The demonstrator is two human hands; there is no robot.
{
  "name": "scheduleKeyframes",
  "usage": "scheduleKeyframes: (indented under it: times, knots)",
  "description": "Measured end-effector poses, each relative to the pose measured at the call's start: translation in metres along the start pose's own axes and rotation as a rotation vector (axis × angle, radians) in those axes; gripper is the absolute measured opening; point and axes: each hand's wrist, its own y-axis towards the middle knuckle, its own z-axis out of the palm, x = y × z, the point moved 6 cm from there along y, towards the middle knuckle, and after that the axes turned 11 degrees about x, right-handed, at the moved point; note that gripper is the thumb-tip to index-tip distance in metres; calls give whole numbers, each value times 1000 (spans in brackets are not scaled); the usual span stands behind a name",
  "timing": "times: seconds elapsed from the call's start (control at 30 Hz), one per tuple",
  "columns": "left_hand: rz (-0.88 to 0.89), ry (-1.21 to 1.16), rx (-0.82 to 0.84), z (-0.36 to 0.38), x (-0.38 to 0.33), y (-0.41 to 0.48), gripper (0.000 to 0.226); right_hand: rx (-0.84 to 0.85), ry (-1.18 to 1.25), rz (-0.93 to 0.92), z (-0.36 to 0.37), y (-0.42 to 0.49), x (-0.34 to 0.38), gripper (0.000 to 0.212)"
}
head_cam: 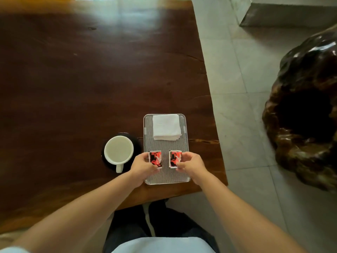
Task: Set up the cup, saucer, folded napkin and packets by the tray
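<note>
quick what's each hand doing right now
Left hand: closed on the left packet, over the tray.
Right hand: closed on the right packet.

Dark wooden table (73, 79), striped tray (165, 145) beside black saucer (135, 141)

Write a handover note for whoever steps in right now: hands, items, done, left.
Left hand: grip on the left packet, over the tray's near end.
Right hand: grip on the right packet, beside the first.
Napkin: folded, on the tray's far end.
Cup: on the saucer, just left of the tray, handle toward the person.
Done: cup, saucer and napkin placed.
Left: release both packets, probably straighten them.
</note>
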Motion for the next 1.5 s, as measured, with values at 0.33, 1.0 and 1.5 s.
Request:
scheduleKeyframes:
  times: [0.33, 1.0, 1.5]
  knots:
    - [-74, 176, -136, -8, 5, 22, 16, -134, -221, 79, -21, 19, -10, 17]
    - [-177, 498, -185, -11, 7, 18, 18, -179, -612, 3, -28, 22, -8, 11]
    - [-74, 798, -180, -7, -13, -11, 20, -171, -675, -43, -20, -8, -7, 7]
